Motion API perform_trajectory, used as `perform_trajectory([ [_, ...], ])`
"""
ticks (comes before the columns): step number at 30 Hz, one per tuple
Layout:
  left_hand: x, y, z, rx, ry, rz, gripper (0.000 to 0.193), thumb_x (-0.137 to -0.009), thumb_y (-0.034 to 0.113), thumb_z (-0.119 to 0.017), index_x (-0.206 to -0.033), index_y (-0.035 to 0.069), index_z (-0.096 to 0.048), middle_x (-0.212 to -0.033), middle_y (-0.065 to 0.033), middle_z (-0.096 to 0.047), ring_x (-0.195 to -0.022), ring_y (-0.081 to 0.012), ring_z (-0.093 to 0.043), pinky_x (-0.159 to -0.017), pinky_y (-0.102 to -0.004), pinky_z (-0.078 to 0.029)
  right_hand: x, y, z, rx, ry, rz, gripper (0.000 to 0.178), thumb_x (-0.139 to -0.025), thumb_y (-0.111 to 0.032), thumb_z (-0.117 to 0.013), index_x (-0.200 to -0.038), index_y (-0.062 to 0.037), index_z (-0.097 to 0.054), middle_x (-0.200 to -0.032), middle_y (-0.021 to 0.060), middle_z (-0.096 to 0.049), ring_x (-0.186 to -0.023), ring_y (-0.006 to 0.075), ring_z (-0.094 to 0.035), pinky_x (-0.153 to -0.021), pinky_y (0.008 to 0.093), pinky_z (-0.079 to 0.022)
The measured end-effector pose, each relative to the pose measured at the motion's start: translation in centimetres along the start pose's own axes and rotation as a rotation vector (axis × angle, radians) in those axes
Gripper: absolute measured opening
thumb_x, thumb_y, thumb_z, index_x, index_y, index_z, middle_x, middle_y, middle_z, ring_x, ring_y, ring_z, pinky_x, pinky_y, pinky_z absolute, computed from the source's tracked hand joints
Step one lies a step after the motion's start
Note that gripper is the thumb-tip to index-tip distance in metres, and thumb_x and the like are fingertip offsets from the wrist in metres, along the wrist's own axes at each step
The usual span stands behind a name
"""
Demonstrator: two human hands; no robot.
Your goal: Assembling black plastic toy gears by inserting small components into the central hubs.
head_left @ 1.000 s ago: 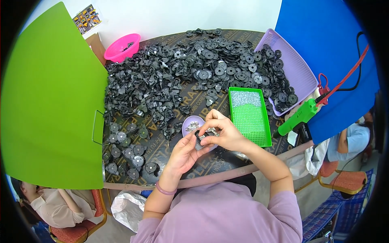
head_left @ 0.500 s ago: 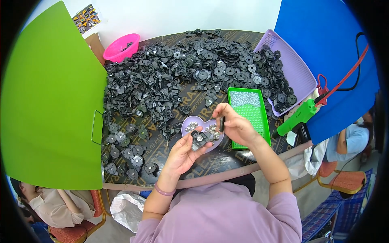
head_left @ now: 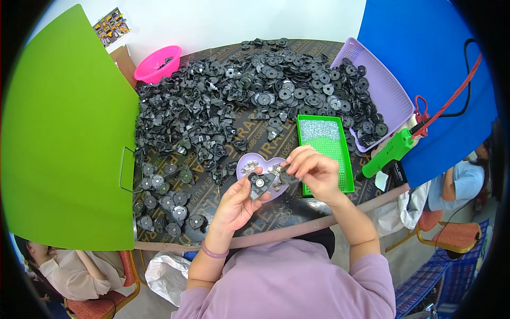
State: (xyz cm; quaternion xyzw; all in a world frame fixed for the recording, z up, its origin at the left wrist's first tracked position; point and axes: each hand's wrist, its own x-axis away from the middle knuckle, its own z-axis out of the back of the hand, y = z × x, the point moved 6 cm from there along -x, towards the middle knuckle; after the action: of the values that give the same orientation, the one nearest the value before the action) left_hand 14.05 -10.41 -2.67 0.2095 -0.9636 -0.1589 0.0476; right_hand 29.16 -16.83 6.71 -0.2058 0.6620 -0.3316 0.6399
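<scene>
L hand [head_left: 236, 204] comes in from near side, palm partly up, wrist w/ a pinkish bangle [head_left: 215, 251]. Thumb & fingers are closed round the edges of a dark part [head_left: 260, 182], held up toward the cam over the near-left of a lilac heart-shaped dish [head_left: 263, 164].

R hand [head_left: 319, 173] is just to the right, back of hand up, elbow bent out to the right. Fingers curl down, tips pinched tog. on a small dark piece [head_left: 284, 173] over the dish's right side; its exact shape is hard to tell. The two hands are near each other but apart.

Writing: tabletop [head_left: 305, 211] has rows of tan block lettering running diag. across black, partly hidden under the stock. Far left, a small sheet [head_left: 111, 26] on the wall shows yellow & dark items; any text there is too small to read.

Dark part in L hand: blk/dk grey, matte, angular w/ stubby projections, bright round metal ring approx. mid-face. Dish holds small shiny metal bits [head_left: 249, 166]. Just right of it, green tray [head_left: 348, 173] w/ silvery bits at its far end; further right, a green power tool [head_left: 390, 154]. Big heap of dark parts [head_left: 186, 111] far left to centre.
</scene>
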Motion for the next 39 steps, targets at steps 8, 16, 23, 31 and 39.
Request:
perform_trajectory([
  [8, 0.0, -0.2, -1.0, -0.022, 0.007, -0.002, 0.041, -0.092, 0.018, -0.049, -0.128, 0.002, -0.039, -0.117, -0.0168, -0.053, -0.094, -0.0309, -0.062, -0.074, -0.0317, -0.058, -0.4, -1.1, -0.3, 0.069, 0.034, -0.253, 0.015, -0.069, 0.013, -0.06, -0.078, 0.0008, -0.061, -0.084, 0.0111, -0.063, -0.084, 0.019, -0.061, -0.071, 0.0286, -0.05],
  [16, -0.2, -0.3, -1.3, -0.125, 0.024, -0.033, 0.042, -0.09, 0.022, -0.051, -0.127, 0.004, -0.042, -0.118, -0.0118, -0.053, -0.095, -0.0272, -0.062, -0.075, -0.0307, -0.058, -0.7, 1.5, -3.1, 0.29, -0.053, -0.486, 0.006, -0.079, -0.006, -0.065, -0.081, -0.0025, -0.06, -0.082, 0.0011, -0.056, -0.069, 0.0083, -0.049, -0.06, 0.0208, -0.039],
  [23, 0.0, -0.4, -0.3, -0.129, -0.009, -0.031, 0.042, -0.087, 0.021, -0.056, -0.124, 0.004, -0.046, -0.115, -0.0112, -0.056, -0.096, -0.0257, -0.061, -0.076, -0.0284, -0.057, -1.3, 2.7, -3.4, 0.345, -0.092, -0.584, 0.014, -0.075, -0.012, -0.067, -0.077, -0.0001, -0.06, -0.077, 0.0058, -0.053, -0.064, 0.0124, -0.051, -0.057, 0.0258, -0.042],
  [31, 0.0, -0.6, -0.2, -0.145, 0.029, -0.063, 0.042, -0.088, 0.022, -0.055, -0.124, 0.002, -0.046, -0.115, -0.0116, -0.056, -0.095, -0.0261, -0.062, -0.077, -0.0284, -0.056, -1.3, 2.8, -4.1, 0.291, -0.137, -0.643, 0.011, -0.078, -0.007, -0.064, -0.078, 0.0022, -0.057, -0.077, 0.0088, -0.052, -0.062, 0.0143, -0.055, -0.055, 0.0267, -0.045],
  [39, 0.8, -0.1, -0.8, -0.306, 0.024, -0.088, 0.044, -0.088, 0.023, -0.055, -0.124, 0.001, -0.046, -0.117, -0.0148, -0.054, -0.099, -0.0263, -0.06, -0.083, -0.0308, -0.054, -1.3, 0.7, -4.9, 0.419, -0.087, -0.422, 0.007, -0.079, 0.0, -0.062, -0.08, 0.0033, -0.055, -0.078, 0.0106, -0.052, -0.065, 0.0182, -0.058, -0.057, 0.0285, -0.048],
])
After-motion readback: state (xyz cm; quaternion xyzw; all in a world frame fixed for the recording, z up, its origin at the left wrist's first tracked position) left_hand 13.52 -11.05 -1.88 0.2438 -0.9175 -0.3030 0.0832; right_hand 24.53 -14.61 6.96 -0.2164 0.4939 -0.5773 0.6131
